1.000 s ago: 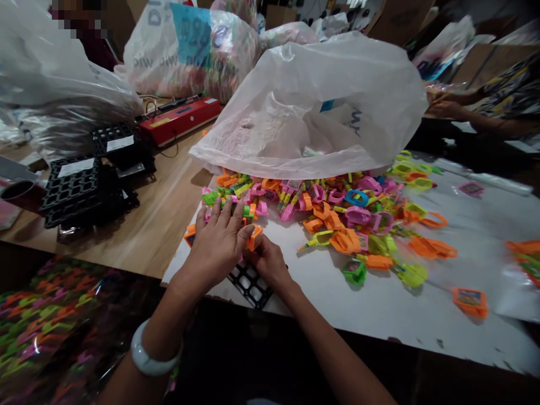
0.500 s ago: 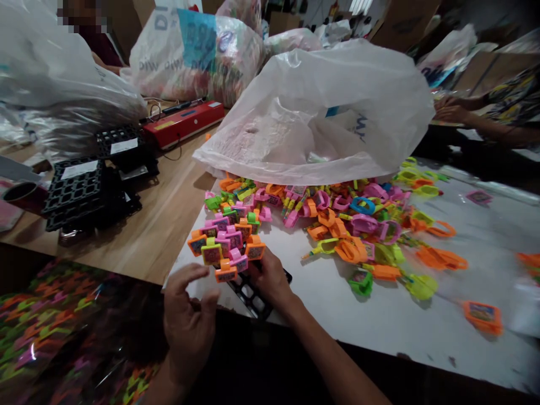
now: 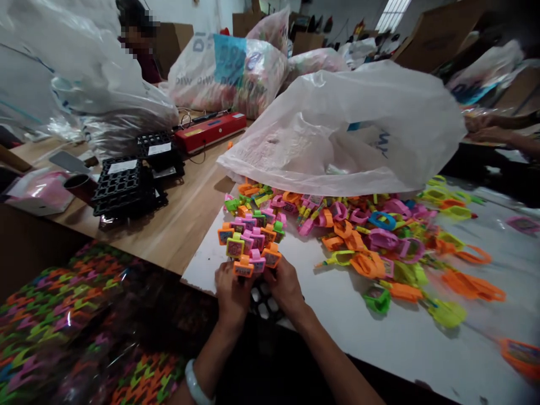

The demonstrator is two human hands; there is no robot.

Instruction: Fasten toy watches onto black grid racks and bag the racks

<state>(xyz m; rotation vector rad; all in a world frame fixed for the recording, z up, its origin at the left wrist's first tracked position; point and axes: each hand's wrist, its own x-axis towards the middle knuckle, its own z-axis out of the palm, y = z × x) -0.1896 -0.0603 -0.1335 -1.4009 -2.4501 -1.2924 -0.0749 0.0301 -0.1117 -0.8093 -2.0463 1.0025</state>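
Note:
A black plastic tray (image 3: 266,306) with a grid of holes lies at the table's front edge. Rows of orange, pink, yellow and green toy watches (image 3: 253,241) with square picture faces stand up from it. My left hand (image 3: 231,295) is closed just below the nearest orange toy watch (image 3: 243,267); its fingertips and what they hold are hidden. My right hand (image 3: 287,288) is closed over the tray's right side, its fingertips partly hidden beneath another orange toy watch (image 3: 271,256). Right of the tray, a loose heap of toy watches (image 3: 367,239) spreads over the white sheet (image 3: 358,320).
A large translucent bag (image 3: 337,129) lies behind the heap. Stacked black trays (image 3: 118,185) and a red machine (image 3: 211,133) stand on the table's left. Below left are bags of colourful plastic pieces (image 3: 54,320). Another person's hands (image 3: 485,129) are at far right.
My left hand, open and apart from the tray before, has moved right to its near end and closed. My right hand stays at the tray. The view has shifted left.

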